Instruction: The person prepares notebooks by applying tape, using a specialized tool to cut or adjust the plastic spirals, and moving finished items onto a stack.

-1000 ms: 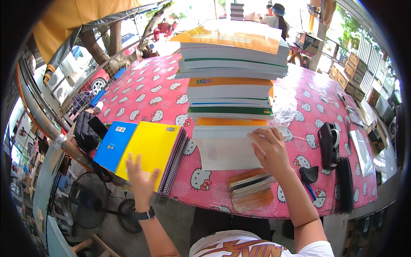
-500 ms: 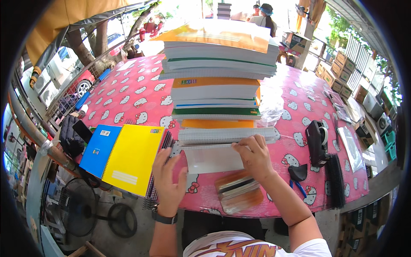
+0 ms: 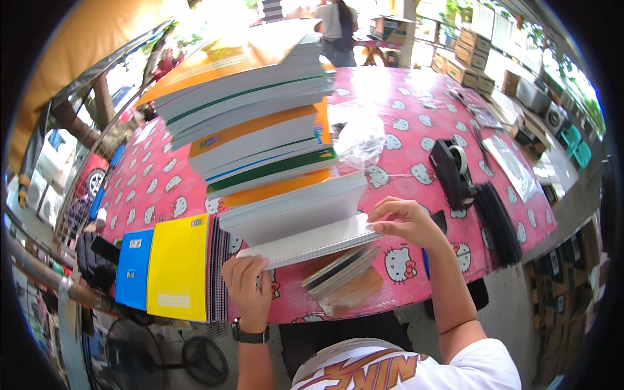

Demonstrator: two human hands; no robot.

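Across the middle of the view a table under a pink cartoon-cat cloth runs from the left rim to the right, its near edge curving just above the person's chest. Beyond its far edge stand stacked cardboard boxes and another person, well apart from the work. On the table's left half a tall leaning stack of notebooks takes up most of the room; the bare cloth to its right, between stack and tape dispenser, holds only a crumpled clear plastic bag. At the near left edge a yellow notebook lies flat beside a blue notebook, both overhanging the table's edge slightly, with spiral-bound books fanned out under them. Right of the dispenser lies a black bundle of thin strips; what it is cannot be told from here.

At the foot of the stack, a wad of white spiral-bound notebooks is tilted up off the cloth. The left hand is closed on its near left corner, thumb on top, fingers underneath. The right hand pinches its right edge between thumb and fingertips. Beneath the wad, a few thin books jut past the near table edge.
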